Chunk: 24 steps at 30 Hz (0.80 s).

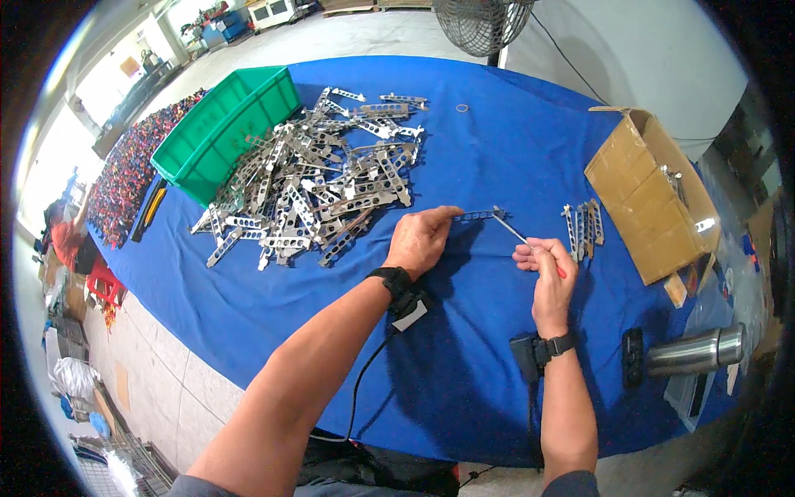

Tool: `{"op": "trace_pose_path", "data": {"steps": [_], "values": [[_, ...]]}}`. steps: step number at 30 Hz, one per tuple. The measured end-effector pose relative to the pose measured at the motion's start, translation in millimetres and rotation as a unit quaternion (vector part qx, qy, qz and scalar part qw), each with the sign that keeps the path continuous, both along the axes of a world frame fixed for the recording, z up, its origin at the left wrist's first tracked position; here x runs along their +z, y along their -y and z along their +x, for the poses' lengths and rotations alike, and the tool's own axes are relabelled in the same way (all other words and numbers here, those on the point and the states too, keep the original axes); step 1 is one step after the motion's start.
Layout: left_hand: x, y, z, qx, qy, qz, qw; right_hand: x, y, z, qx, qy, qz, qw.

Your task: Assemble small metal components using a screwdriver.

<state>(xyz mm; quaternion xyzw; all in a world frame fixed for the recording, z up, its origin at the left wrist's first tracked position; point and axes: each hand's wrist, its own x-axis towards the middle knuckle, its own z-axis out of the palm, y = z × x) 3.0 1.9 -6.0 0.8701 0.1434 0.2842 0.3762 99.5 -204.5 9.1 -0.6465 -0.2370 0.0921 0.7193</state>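
Note:
Between the fingertips of my left hand [420, 238] is one end of a flat metal strip [477, 216] with a row of round holes, held just over the blue cloth. My right hand [548, 277] grips a slim hand tool [513, 232] with a thin metal shaft and a red handle; whether it is a file or a screwdriver I cannot tell. The tool's tip meets the strip's far right end. Several similar strips [583, 230] lie side by side just right of the tool. To the left is a big loose heap of perforated metal strips [323, 178].
A green plastic crate [225, 124] stands behind the heap. On the right are an open cardboard box [642, 199], a steel flask [697, 351] and a black object [633, 358]. Cables run from both wrist straps. A fan [484, 25] stands beyond the far edge.

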Motion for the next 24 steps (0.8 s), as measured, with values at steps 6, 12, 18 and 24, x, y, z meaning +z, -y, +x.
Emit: {"op": "trace_pose_path", "data": {"steps": [6, 12, 18, 24], "values": [[3.6, 2.0, 0.5, 0.012, -0.025, -0.007, 1.000, -3.1, 3.2, 4.8, 0.012, -0.007, 0.000, 1.000], [0.8, -0.9, 0.2, 0.000, -0.010, -0.006, 1.000, 1.0, -2.0, -0.2, -0.004, 0.003, 0.004, 1.000], [-0.4, -2.3, 0.0, -0.011, -0.004, -0.009, 1.000, -2.8, 2.5, 3.9, 0.008, -0.011, -0.006, 1.000], [1.0, 0.4, -0.6, -0.018, 0.007, 0.011, 1.000, 0.8, 1.9, 0.0, 0.005, -0.009, 0.002, 1.000]]}}
